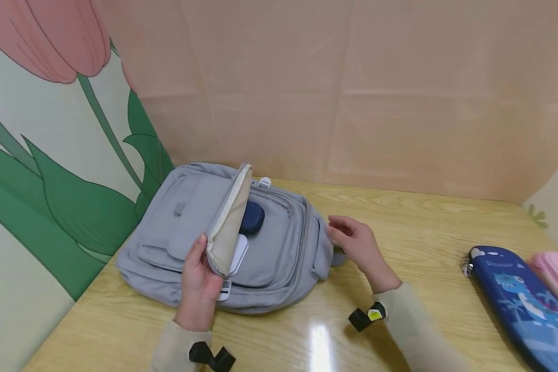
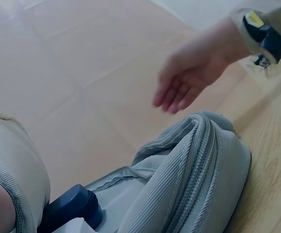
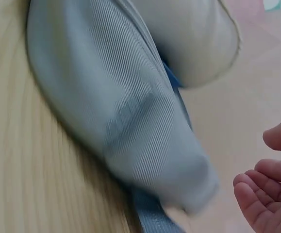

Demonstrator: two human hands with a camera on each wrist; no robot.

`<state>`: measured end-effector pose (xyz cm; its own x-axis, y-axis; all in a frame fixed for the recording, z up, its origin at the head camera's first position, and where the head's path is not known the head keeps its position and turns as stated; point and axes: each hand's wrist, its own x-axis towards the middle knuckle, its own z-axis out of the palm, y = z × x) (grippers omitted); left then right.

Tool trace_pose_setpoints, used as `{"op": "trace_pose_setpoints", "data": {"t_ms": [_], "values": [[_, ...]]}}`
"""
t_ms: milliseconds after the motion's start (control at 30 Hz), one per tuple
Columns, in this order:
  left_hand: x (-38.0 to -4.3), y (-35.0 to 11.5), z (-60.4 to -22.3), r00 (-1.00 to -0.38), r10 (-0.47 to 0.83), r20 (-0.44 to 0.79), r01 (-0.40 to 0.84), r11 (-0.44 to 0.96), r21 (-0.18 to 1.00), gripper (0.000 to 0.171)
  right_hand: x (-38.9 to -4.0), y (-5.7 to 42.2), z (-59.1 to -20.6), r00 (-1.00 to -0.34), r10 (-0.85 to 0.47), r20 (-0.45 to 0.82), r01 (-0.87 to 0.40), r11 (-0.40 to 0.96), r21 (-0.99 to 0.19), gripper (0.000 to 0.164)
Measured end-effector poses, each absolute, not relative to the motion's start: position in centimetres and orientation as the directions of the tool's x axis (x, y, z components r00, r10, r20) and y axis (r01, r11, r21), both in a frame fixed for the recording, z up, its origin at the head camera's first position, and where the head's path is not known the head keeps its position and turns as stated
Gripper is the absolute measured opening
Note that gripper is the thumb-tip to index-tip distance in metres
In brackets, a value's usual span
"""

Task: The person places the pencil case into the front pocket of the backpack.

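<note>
A grey backpack [image 1: 279,263] lies on the wooden table, its front pocket flap [image 1: 231,227] folded back to show a cream lining. My left hand [image 1: 201,281] pinches the edge of that flap between thumb and fingers. Inside the pocket sit a dark blue rounded case [image 1: 252,218] and a white flat object [image 1: 238,254], partly covered by the flap; the white one's kind is unclear. Off the backpack's right side, my right hand [image 1: 359,247] hovers with relaxed, slightly bent fingers. In the right wrist view its fingers [image 3: 266,189] hold nothing.
On the right of the table [image 1: 428,232] lie a dark blue pencil case [image 1: 521,294] with a dinosaur picture and a pink case [image 1: 555,274], cut off by the frame edge. A pinkish-brown sheet [image 1: 353,103] hangs behind, and a tulip-patterned wall [image 1: 65,206] borders the left.
</note>
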<state>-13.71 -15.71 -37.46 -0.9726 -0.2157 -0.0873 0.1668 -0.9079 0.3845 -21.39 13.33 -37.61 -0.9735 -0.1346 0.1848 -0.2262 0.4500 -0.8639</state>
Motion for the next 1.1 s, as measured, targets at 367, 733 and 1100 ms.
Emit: {"op": "trace_pose_setpoints", "data": {"t_ms": [367,733,1100], "values": [[-13.8,-15.6,-37.7,-0.969,-0.229,-0.093,0.174,-0.902,0.396,0.014,-18.5,22.4,-37.2,-0.942,-0.056,0.331,-0.262,0.738,-0.621,0.041],[-13.8,-15.5,-37.5,-0.969,-0.232,-0.085,0.181,-0.902,0.391,0.017,-15.3,32.7,-37.4,-0.977,0.085,0.197,0.016,0.944,-0.329,0.081],[-13.9,-15.6,-37.4,-0.966,-0.240,-0.091,0.189,-0.906,0.379,0.013,-11.9,37.7,-39.9,-0.923,0.384,0.006,0.350,0.849,-0.395,0.103]]}}
